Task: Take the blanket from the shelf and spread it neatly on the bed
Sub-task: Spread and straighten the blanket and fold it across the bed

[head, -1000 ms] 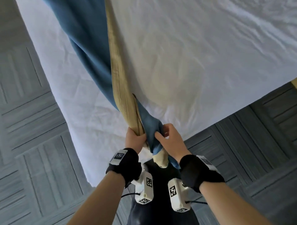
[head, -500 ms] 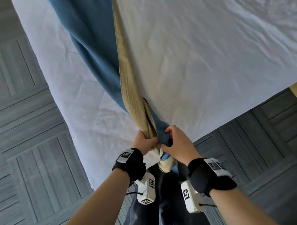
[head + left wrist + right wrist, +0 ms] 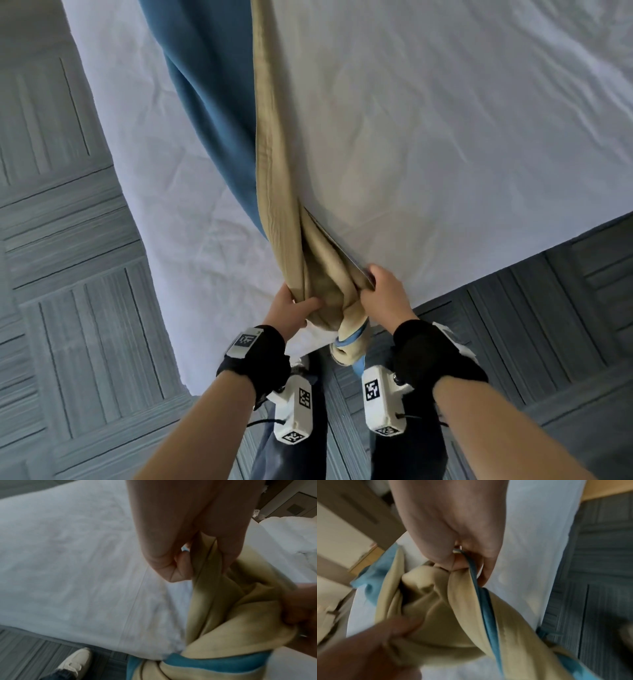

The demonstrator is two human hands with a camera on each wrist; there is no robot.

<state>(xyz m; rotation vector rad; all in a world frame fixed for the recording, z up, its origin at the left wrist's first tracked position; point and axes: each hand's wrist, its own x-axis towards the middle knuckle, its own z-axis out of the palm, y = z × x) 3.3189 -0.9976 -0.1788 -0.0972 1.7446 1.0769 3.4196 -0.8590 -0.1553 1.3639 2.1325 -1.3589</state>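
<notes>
Now both the left hand (image 3: 297, 303) and right hand (image 3: 383, 298) clutch the blanket (image 3: 274, 192), bunched toward twelve o'clock across the bed (image 3: 445, 137), spreading unfinished

Both hands' grip (image 3: 337, 294) on bunched blanket (image 3: 274, 192)

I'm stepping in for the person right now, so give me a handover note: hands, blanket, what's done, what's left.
Left hand: grips the bunched tan side of the blanket.
Right hand: pinches the blanket's blue-trimmed edge, close beside the left.
Blanket: off the shelf, gathered into a long twisted rope, blue and tan, running up across the bed from its near corner; a short tail hangs below the hands.
Done: blanket brought to the bed.
Left: probably part the hands along the edge, open the bundle out, lay it flat over the white sheet and smooth it.
</notes>
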